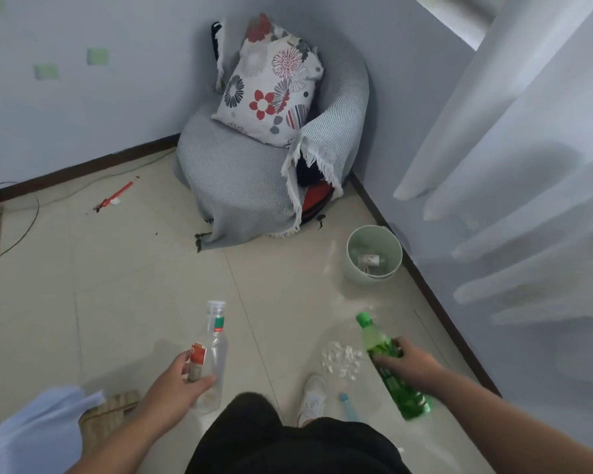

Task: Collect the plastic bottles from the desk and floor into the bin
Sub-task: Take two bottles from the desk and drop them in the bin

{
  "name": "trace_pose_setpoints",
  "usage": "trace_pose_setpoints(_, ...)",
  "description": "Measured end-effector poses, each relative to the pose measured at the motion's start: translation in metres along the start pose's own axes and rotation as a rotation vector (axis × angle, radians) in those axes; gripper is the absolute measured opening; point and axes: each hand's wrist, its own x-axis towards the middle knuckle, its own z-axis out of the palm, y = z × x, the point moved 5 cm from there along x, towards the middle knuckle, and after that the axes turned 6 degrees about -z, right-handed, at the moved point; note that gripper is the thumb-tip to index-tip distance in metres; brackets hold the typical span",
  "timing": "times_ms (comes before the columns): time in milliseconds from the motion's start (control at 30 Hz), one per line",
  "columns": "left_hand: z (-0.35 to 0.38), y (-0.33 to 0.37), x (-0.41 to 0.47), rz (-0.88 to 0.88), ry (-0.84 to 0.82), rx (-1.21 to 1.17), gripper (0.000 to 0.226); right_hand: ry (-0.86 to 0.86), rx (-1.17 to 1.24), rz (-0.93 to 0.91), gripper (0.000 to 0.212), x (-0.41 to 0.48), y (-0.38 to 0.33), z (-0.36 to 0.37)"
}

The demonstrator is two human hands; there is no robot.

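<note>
My left hand [180,381] grips a clear plastic bottle [214,350] with a torn red label, held upright, its mouth uncapped. My right hand [408,362] grips a green plastic bottle [396,371] around its middle, green cap pointing away from me toward the bin. The pale green bin [374,253] stands on the floor by the right wall, ahead of my right hand, with a small bottle lying in its bottom.
A grey covered chair [250,179] with a flowered cushion fills the corner. White curtains [528,165] hang at right. A red stick [117,195] and a cable lie at left. White crumbs [341,359] and a blue object [348,405] lie near my white shoe [314,398].
</note>
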Motion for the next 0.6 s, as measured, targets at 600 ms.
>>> trace_pose_setpoints(600, -0.103, 0.303, 0.240, 0.231, -0.199, 0.309, 0.082, 0.292, 0.426, 0.249, 0.065, 0.119, -0.104, -0.105)
